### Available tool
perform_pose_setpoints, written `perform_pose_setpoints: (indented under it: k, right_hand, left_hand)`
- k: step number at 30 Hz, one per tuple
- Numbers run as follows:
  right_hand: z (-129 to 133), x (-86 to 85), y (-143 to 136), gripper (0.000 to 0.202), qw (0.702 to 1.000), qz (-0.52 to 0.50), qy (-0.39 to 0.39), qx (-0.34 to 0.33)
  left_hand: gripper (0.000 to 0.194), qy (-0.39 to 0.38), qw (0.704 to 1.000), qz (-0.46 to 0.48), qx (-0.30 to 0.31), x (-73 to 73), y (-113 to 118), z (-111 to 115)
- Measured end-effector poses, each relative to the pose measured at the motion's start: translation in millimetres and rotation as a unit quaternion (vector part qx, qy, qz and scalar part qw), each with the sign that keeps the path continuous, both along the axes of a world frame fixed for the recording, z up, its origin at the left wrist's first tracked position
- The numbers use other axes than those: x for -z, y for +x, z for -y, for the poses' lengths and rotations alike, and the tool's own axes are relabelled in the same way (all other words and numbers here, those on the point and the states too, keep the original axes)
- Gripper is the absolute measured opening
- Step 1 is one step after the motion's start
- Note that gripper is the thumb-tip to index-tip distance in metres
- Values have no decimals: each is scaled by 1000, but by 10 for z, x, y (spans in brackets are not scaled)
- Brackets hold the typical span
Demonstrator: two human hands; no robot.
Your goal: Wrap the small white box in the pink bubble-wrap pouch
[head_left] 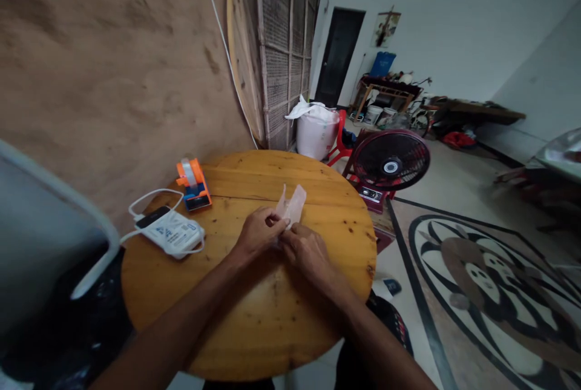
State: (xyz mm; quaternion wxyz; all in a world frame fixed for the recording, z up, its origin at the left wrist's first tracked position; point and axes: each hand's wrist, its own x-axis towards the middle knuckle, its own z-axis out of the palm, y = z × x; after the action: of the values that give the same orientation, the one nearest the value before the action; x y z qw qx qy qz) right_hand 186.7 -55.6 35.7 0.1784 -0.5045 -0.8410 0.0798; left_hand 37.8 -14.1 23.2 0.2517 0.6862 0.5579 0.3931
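Observation:
Over the middle of a round wooden table (272, 317), a thin, pale pinkish translucent sheet (296, 203) stands up from between my hands. My left hand (261, 231) is closed on its left side, thumb and fingers pinched together. On the right, my right hand (308, 251) has its fingers curled round the lower part of the same sheet. The fingertips of both hands are nearly touching. What lies under the fingers is hidden.
An orange and blue tape dispenser (194, 184) stands at the table's back left. Nearer on the left lie a white box (175, 234) and a dark device with white cables. A fan (391, 163) stands beyond the right edge, a white sack (316, 129) behind.

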Motion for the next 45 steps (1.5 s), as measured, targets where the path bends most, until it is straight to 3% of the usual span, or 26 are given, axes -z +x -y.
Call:
perform_pose_setpoints:
  k: [5, 12, 16, 22, 26, 30, 33, 37, 39, 41, 44, 45]
  right_hand:
    - [-19, 149, 41, 18, 999, -15, 52, -10]
    - [-51, 321, 130, 15, 995, -31, 88, -37]
    - [-65, 327, 145, 15, 993, -42, 99, -45]
    - [-70, 326, 134, 16, 992, -52, 104, -45]
    - [-78, 329, 128, 11, 988, -62, 136, -28]
    - [-90, 318, 124, 11, 985, -69, 150, -55]
    - [-88, 313, 116, 12, 987, -59, 135, -63]
    - [-78, 310, 110, 15, 990, -44, 122, -54]
    - [-75, 312, 109, 15, 990, -45, 121, -56]
    - [-77, 318, 109, 14, 989, -51, 126, -53]
    - [-86, 328, 111, 15, 987, -67, 138, -47]
    - [-89, 329, 112, 15, 986, -73, 140, -49]
  left_hand:
    - [23, -19, 997, -79, 3, -63, 113, -161]
    - [14, -42, 998, -47, -2, 56, 219, -391]
    - [6, -67, 998, 8, -1, 119, 200, -468]
    - [10, -82, 993, 82, 11, 202, 200, -511]
    - [20, -86, 992, 88, 8, 272, 194, -537]
    - [24, -70, 996, 62, -3, 325, 162, -584]
    - [27, -41, 998, 34, -15, 295, 159, -593]
    - [21, 21, 999, 3, -32, 81, 144, -456]
    - [17, 49, 999, -14, -6, -51, 90, -306]
    - [22, 102, 990, -59, 82, -138, 2, -125]
    - [30, 175, 955, -98, 217, -130, -133, 123]
    - [33, 180, 950, -98, 234, -96, -160, 183]
